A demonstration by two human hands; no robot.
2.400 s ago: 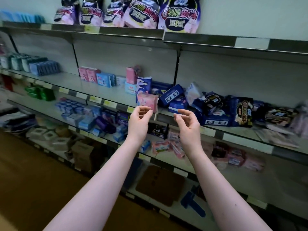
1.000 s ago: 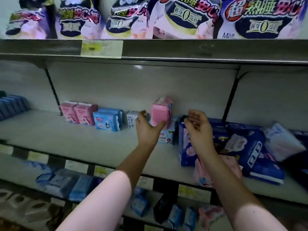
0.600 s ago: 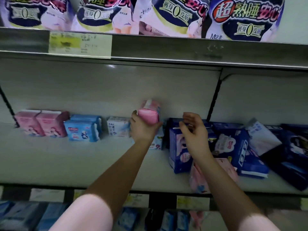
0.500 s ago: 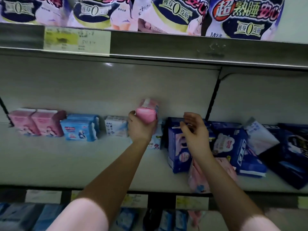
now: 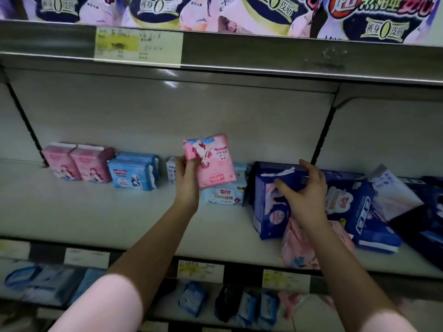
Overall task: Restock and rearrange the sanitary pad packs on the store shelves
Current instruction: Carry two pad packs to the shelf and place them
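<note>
My left hand (image 5: 188, 180) grips a pink pad pack (image 5: 212, 160) by its left edge and holds it lifted and tilted above a pale blue pack (image 5: 224, 196) on the middle shelf (image 5: 115, 219). My right hand (image 5: 303, 194) curls over the top of an upright dark blue pack (image 5: 269, 207), thumb on its front and fingers over its top edge. Another pink pack (image 5: 302, 250) lies flat near the shelf's front edge, partly under my right forearm.
Two pink packs (image 5: 76, 165), a blue pack (image 5: 133, 173) and a small white pack (image 5: 171, 172) stand in a row at the back left. More dark blue packs (image 5: 359, 212) lie jumbled on the right. Large bags (image 5: 263, 13) fill the shelf above; small packs (image 5: 247, 305) sit below.
My left hand has lifted the pink pack off the pale blue pack and turned its front face towards me. My right hand has closed over the top of the dark blue pack.
</note>
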